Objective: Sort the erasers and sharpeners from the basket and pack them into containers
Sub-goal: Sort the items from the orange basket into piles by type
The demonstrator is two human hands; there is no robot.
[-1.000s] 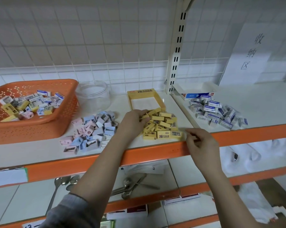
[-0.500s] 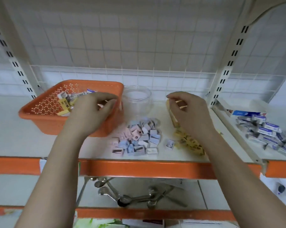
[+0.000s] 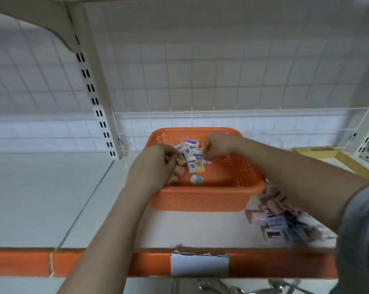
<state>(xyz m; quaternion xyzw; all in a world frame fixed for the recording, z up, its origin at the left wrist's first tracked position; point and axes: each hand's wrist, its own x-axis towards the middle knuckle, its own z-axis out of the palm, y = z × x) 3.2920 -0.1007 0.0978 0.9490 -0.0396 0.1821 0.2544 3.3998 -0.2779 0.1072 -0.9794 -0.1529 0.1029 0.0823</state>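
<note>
From the head camera I see the orange basket (image 3: pixel 200 200) on the white shelf (image 3: pixel 41 198). Both hands are inside it. My left hand (image 3: pixel 151 168), at 9 o'clock, and my right hand (image 3: pixel 217 146), at 1 o'clock, curl over the erasers and sharpeners (image 3: pixel 191 154). I cannot tell what the fingers hold. At 4 o'clock lies a blurry pile of sharpeners (image 3: pixel 279 217).

A white wire grid panel (image 3: pixel 200 71) is backing the white shelf (image 3: pixel 41 198) — its orange front edge (image 3: pixel 20 264) is carrying a blank white label (image 3: pixel 199 265) — and slotted cream uprights (image 3: pixel 94 92) are rising beside it.
</note>
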